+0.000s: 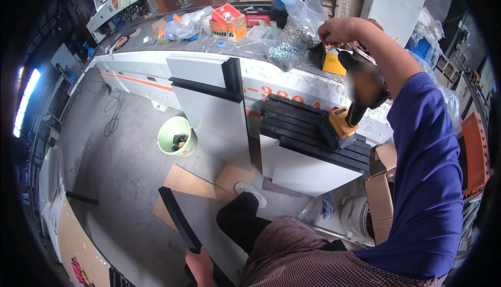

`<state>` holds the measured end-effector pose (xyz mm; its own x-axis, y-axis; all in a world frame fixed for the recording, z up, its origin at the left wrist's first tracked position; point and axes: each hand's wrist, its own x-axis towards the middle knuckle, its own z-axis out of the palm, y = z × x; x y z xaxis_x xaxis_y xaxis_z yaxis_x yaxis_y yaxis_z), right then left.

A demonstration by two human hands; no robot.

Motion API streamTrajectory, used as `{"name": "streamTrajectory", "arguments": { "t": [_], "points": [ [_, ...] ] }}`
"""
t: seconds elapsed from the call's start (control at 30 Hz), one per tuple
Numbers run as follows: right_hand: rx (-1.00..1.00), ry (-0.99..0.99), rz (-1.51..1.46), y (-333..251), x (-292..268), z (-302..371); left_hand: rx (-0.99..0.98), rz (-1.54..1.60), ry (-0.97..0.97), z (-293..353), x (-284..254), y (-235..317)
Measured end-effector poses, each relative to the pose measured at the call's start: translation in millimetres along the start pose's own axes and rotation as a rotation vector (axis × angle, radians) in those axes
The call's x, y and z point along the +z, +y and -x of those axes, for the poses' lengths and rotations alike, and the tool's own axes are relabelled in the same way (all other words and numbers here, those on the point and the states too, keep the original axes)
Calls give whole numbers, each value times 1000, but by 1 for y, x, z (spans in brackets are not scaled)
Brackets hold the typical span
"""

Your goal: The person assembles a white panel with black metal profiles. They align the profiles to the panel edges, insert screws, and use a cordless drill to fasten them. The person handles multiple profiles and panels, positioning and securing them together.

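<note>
At the lower middle my left hand (201, 267) is wrapped round a long black bar (179, 219) that slants up and to the left. My right hand (338, 31) reaches over the bench at the upper right, its fingers pinched together beside a clear plastic bag of small metal parts (302, 26); whatever they hold is hidden. Just below that hand are a yellow box (334, 62) and another clear bag of screws or similar hardware (285, 52). A cordless power tool (365, 86), partly blurred, stands on its yellow-and-black battery (342, 123) atop stacked black-edged white panels (313, 169).
Another white panel with black edging (211, 107) leans upright against the bench. A pale green bucket (177, 136) stands on the floor near brown boards (189, 181). On the bench sits an orange box (228, 27). An open carton (379, 203) is beside my right side.
</note>
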<state>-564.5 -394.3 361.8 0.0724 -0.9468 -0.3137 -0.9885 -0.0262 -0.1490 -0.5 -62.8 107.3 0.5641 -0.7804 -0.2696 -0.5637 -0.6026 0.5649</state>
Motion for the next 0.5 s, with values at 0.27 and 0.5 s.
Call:
{"name": "streamTrajectory", "arguments": {
  "t": [0.27, 0.5],
  "points": [
    [170, -115, -16, -10, -4, -10, -54, -38, -26, 2, -2, 6],
    [187, 6, -162, -7, 4, -4, -35, -57, -2, 5, -2, 9]
  ]
}}
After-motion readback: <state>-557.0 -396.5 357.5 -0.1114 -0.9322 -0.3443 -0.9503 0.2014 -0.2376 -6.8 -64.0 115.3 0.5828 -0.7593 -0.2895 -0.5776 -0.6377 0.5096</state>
